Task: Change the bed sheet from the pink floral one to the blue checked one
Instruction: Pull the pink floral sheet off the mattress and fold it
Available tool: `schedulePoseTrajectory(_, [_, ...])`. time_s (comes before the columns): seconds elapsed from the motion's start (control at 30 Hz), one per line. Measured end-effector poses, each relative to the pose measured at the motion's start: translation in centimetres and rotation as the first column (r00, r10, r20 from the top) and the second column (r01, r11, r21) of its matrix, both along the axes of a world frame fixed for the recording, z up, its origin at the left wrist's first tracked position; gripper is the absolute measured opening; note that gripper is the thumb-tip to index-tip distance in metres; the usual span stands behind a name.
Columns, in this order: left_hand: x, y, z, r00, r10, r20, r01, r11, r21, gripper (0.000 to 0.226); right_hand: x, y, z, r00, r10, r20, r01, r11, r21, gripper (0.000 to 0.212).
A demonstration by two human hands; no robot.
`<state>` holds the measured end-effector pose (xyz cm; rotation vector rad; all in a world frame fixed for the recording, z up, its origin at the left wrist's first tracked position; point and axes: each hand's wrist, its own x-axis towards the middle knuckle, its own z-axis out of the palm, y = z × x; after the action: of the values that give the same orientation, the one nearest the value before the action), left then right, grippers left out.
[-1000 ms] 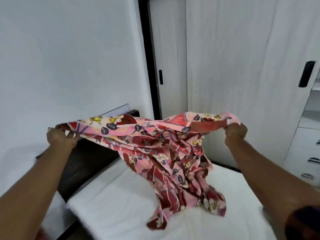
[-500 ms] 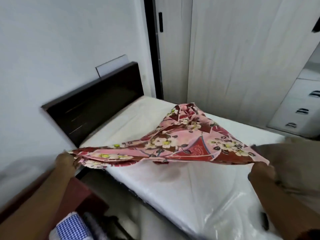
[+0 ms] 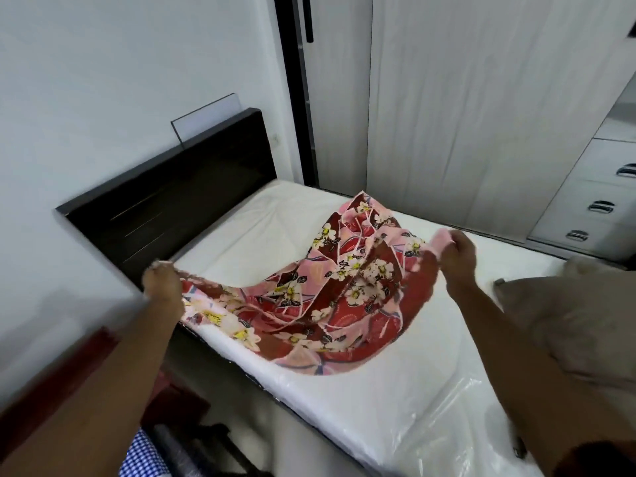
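Left hand (image 3: 162, 283) and right hand (image 3: 457, 255) each pinch an edge of the pink floral cotton sheet (image 3: 320, 297), which sags between them onto the bare white mattress (image 3: 395, 401). Fold best with edges level and taut; blue checked sheet (image 3: 144, 452) waits below the left forearm.

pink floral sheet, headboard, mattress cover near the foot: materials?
Pink floral sheet: thin woven fabric, likely cotton; matte, drapes and creases softly between both hands.
Headboard: dark wood or laminate, semi-gloss; faint streaks of reflected light.
Mattress cover: clear plastic film; shiny, wrinkled glare.
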<state>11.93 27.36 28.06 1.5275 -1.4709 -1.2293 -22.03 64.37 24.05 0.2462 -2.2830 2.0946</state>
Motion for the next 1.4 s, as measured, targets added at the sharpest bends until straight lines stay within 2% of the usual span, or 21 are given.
schedulePoseTrajectory(0.03, [-2.4,1.4,0.2,0.972,-0.089,0.218,0.108,0.991,-0.079,0.04,-1.0,-2.2,1.0,0.986,0.141,-0.091,-0.129,0.983,0.13,0.019])
schedulePoseTrajectory(0.07, [-4.8,2.5,-0.3,0.886,-0.1,0.453,0.214,0.955,-0.207,0.036,-1.3,-4.2,2.4,0.953,0.275,-0.123,-0.243,0.943,0.226,0.023])
schedulePoseTrajectory(0.1, [-7.1,3.3,-0.7,0.947,-0.124,0.297,0.17,0.976,-0.136,0.029,-1.8,-6.1,3.0,0.907,0.385,-0.171,-0.324,0.897,0.302,0.024])
schedulePoseTrajectory(0.13, [-9.5,4.4,-1.1,0.993,-0.117,0.01,0.117,0.993,-0.009,0.025,-1.8,-7.4,4.3,0.865,0.464,-0.193,-0.378,0.854,0.357,0.022])
schedulePoseTrajectory(0.17, [-11.6,5.4,-1.7,0.982,-0.188,-0.021,0.186,0.98,-0.064,0.018,-2.4,-8.7,4.3,0.81,0.538,-0.232,-0.405,0.801,0.441,0.019])
schedulePoseTrajectory(0.23, [-15.5,8.4,-2.2,0.945,-0.317,0.074,0.326,0.922,-0.21,0.011,-3.1,-10.8,4.6,0.751,0.625,-0.214,-0.453,0.723,0.521,0.016])
schedulePoseTrajectory(0.3, [-18.2,12.0,-1.5,0.846,-0.495,0.2,0.533,0.8,-0.275,0.016,-2.9,-12.0,4.5,0.744,0.658,-0.115,-0.554,0.704,0.445,0.02])
schedulePoseTrajectory(0.4, [-20.7,15.5,-0.8,0.635,-0.693,0.341,0.766,0.625,-0.155,0.026,-2.3,-12.6,3.2,0.768,0.638,-0.061,-0.602,0.751,0.269,0.04])
schedulePoseTrajectory(0.5, [-22.0,16.3,-1.7,0.501,-0.752,0.429,0.836,0.549,-0.012,0.056,-2.7,-12.6,2.2,0.755,0.648,-0.096,-0.597,0.741,0.307,0.021])
schedulePoseTrajectory(0.57, [-23.1,16.4,-2.3,0.498,-0.731,0.467,0.822,0.57,0.015,0.048,-3.3,-12.7,2.3,0.689,0.719,-0.093,-0.63,0.657,0.413,0.009])
schedulePoseTrajectory(0.63, [-24.2,16.2,-2.5,0.541,-0.69,0.482,0.785,0.619,0.006,0.02,-3.5,-12.8,2.8,0.601,0.796,-0.077,-0.651,0.543,0.53,0.009])
schedulePoseTrajectory(0.73, [-25.6,15.4,-2.2,0.627,-0.611,0.483,0.716,0.696,-0.048,0.021,-5.0,-12.5,3.2,0.555,0.825,-0.104,-0.617,0.493,0.613,0.015])
schedulePoseTrajectory(0.83, [-25.9,12.3,-1.6,0.547,-0.522,0.654,0.77,0.621,-0.148,0.025,-8.4,-10.4,1.6,0.583,0.804,-0.117,-0.533,0.487,0.692,0.023])
schedulePoseTrajectory(0.97, [-27.7,10.0,-0.4,0.429,-0.639,0.639,0.889,0.423,-0.174,0.016,-10.9,-8.6,-1.0,0.781,0.601,-0.173,-0.294,0.598,0.746,0.038])
schedulePoseTrajectory(1.03, [-29.1,9.1,0.9,0.478,-0.623,0.62,0.877,0.371,-0.304,0.018,-11.9,-9.0,-1.4,0.865,0.441,-0.24,-0.099,0.618,0.78,0.027])
schedulePoseTrajectory(1.07, [-29.8,8.2,1.7,0.539,-0.617,0.573,0.842,0.394,-0.369,0.02,-12.5,-9.0,-1.4,0.905,0.337,-0.259,-0.015,0.634,0.773,0.02])
schedulePoseTrajectory(1.13, [-30.6,5.9,3.3,0.624,-0.588,0.515,0.78,0.432,-0.452,0.026,-14.3,-8.2,-1.9,0.969,0.144,-0.199,0.061,0.643,0.763,0.026])
schedulePoseTrajectory(1.2, [-30.9,3.5,4.2,0.639,-0.602,0.479,0.769,0.473,-0.43,0.022,-16.0,-7.1,-3.4,0.998,0.038,-0.055,0.014,0.681,0.732,0.028])
schedulePoseTrajectory(1.27, [-30.9,2.4,4.3,0.616,-0.646,0.451,0.787,0.496,-0.366,0.022,-16.1,-6.7,-5.2,0.994,0.07,0.088,-0.111,0.725,0.68,0.023])
schedulePoseTrajectory(1.33, [-31.3,1.7,3.7,0.546,-0.677,0.493,0.838,0.44,-0.324,0.02,-14.5,-8.0,-7.3,0.965,0.175,0.194,-0.258,0.766,0.59,0.021])
schedulePoseTrajectory(1.4, [-31.8,1.6,2.9,0.479,-0.709,0.518,0.877,0.367,-0.309,0.019,-11.2,-9.4,-9.8,0.917,0.305,0.257,-0.392,0.801,0.452,0.037])
